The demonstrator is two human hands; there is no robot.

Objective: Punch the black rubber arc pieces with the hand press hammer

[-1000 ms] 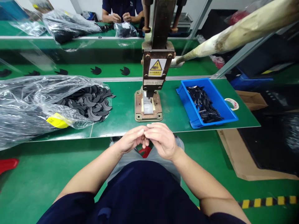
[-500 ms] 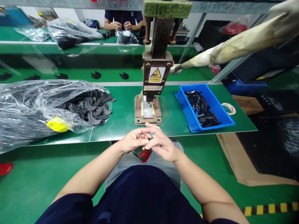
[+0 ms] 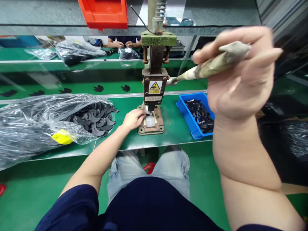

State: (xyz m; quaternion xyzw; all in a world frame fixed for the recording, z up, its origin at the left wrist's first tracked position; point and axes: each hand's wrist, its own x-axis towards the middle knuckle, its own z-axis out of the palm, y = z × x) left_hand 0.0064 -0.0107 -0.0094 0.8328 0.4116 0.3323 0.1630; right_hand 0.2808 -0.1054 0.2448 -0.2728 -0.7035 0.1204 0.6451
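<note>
A hand press (image 3: 154,86) with a yellow warning label stands on the green bench. My left hand (image 3: 133,119) rests at the left side of its base plate (image 3: 151,123), fingers pinched on a small part I cannot make out under the ram. Close to the camera, my right hand (image 3: 240,73) is raised with its fingers wrapped around the cloth-wrapped press lever (image 3: 209,65), which runs back to the press.
A clear plastic bag (image 3: 36,125) spilling black crescent-shaped parts (image 3: 96,117) lies at the left. A blue bin (image 3: 194,112) of small black pieces sits right of the press. Another person's hands (image 3: 124,44) work at the far bench. An orange bin (image 3: 104,12) sits on the shelf above.
Both hands left my lap: the left reached forward to the press base, the right rose and took hold of the lever. The view tilted upward.
</note>
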